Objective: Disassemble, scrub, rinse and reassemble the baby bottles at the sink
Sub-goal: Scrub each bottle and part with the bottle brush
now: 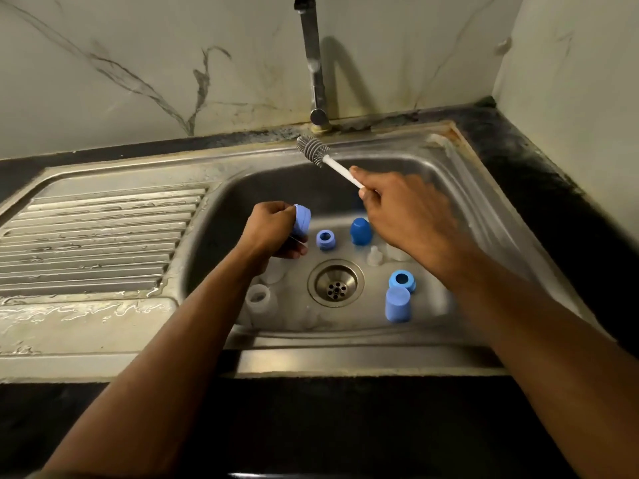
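Bottle parts (398,304) are lying loose around the sink's (345,354) drain; beyond, the left hand (273,229) is clamping a blue cap (301,220), the right hand (408,216) gripping the brush (313,149). Wet plastic may slip free.

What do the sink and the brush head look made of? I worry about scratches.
Sink: apparently stainless steel with a dull brushed sheen and grey reflections. Brush head, on the brush in the right hand: grey, evenly ribbed, so probably soft silicone rather than bristle; uncertain.

Tap (313,57) top cut off; nipple (374,255) blurred.
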